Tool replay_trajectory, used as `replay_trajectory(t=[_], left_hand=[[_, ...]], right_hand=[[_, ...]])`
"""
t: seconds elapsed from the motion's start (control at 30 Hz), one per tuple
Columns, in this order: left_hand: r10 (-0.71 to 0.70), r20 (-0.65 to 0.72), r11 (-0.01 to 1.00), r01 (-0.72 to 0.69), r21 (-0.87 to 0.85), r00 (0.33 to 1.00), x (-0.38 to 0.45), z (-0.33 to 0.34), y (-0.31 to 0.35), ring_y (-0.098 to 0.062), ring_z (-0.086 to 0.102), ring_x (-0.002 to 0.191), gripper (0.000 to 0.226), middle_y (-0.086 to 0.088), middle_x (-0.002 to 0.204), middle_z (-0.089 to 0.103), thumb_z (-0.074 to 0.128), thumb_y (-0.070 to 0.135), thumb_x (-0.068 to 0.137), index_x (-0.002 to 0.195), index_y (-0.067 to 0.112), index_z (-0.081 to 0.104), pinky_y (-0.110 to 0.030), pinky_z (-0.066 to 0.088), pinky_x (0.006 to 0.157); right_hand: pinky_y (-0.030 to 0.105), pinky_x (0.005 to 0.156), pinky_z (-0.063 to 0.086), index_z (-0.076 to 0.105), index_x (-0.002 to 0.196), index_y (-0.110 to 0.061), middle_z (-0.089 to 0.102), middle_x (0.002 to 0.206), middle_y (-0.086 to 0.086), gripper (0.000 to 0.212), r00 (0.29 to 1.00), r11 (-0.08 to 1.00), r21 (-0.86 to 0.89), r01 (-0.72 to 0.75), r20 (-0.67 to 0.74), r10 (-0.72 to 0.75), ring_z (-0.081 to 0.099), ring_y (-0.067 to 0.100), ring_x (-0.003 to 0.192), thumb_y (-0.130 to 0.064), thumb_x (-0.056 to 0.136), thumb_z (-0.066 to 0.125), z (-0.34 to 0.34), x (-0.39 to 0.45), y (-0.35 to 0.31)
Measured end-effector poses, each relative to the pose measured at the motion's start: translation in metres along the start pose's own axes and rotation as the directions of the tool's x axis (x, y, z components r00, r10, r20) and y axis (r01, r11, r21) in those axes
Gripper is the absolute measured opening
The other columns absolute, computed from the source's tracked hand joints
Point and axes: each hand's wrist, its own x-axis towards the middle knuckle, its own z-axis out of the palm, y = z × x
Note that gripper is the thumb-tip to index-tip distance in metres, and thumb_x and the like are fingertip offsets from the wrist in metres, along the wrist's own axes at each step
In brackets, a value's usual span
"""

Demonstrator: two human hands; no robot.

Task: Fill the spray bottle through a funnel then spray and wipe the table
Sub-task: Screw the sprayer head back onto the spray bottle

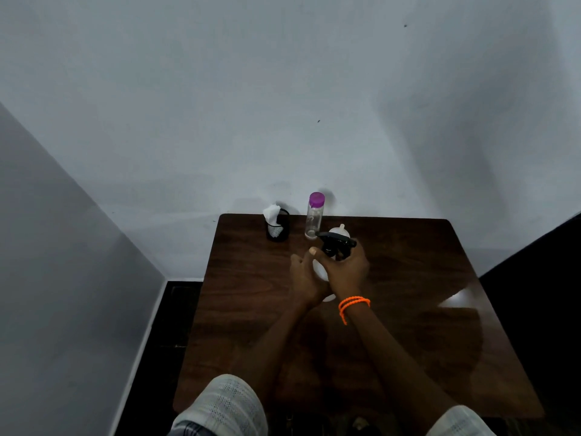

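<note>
A black mesh cup (278, 229) stuffed with white tissue (272, 213) stands near the desk's (408, 278) far edge, just beside a clear bottle (314, 220) with a purple cap. Toward the middle, the left hand (306, 280) wraps the white spray bottle (320, 270), while the right hand (347, 269) grips its black trigger head (336, 242). A white funnel (340, 230) sits just behind. Bare wood stretches to the right edge and near edge.
</note>
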Motion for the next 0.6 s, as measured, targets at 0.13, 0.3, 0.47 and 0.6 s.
replay_trajectory(t=[0.13,0.3,0.47,0.6], left_hand=[[-0.069,0.006,0.997,0.069,0.018,0.998,0.001,-0.003,-0.006,-0.020,0.053,0.096,0.085,0.004,0.102,0.042,0.067,0.063,0.045,0.116,0.016,0.057,-0.042,0.054,0.084],[-0.061,-0.011,0.998,0.061,0.022,0.998,0.003,-0.003,-0.005,-0.012,0.044,0.092,0.082,0.000,0.103,0.047,0.063,0.064,0.048,0.113,0.016,0.056,-0.033,0.049,0.079],[-0.032,0.001,0.999,0.032,0.008,0.999,0.005,0.001,-0.002,-0.010,0.042,0.094,0.074,0.005,0.098,0.048,0.060,0.061,0.052,0.111,0.016,0.057,-0.029,0.044,0.076],[-0.018,0.000,0.999,0.018,0.038,1.000,0.007,0.004,-0.010,-0.011,0.040,0.095,0.072,0.002,0.104,0.050,0.062,0.061,0.053,0.109,0.017,0.056,-0.032,0.047,0.078]], right_hand=[[0.026,0.086,0.056,0.071,0.110,-0.015,0.073,0.101,-0.004,0.046,0.993,0.999,-0.042,-0.020,0.117,0.025,0.068,0.008,0.096,-0.026,0.069,0.091,-0.001,0.003,0.012],[0.029,0.081,0.057,0.073,0.099,-0.013,0.074,0.090,-0.005,0.036,0.985,0.999,-0.042,-0.022,0.169,0.028,0.071,0.010,0.089,-0.028,0.071,0.090,-0.002,0.002,0.009],[0.021,0.072,0.052,0.062,0.086,-0.023,0.067,0.082,-0.011,0.044,0.998,0.998,0.044,-0.038,0.046,0.036,0.066,0.010,0.080,-0.028,0.059,0.097,0.000,0.001,-0.001],[0.022,0.089,0.054,0.064,0.102,-0.038,0.070,0.107,-0.011,0.050,0.989,0.997,0.071,0.019,0.143,-0.029,0.066,0.005,0.103,-0.014,0.067,0.091,-0.004,0.001,0.003]])
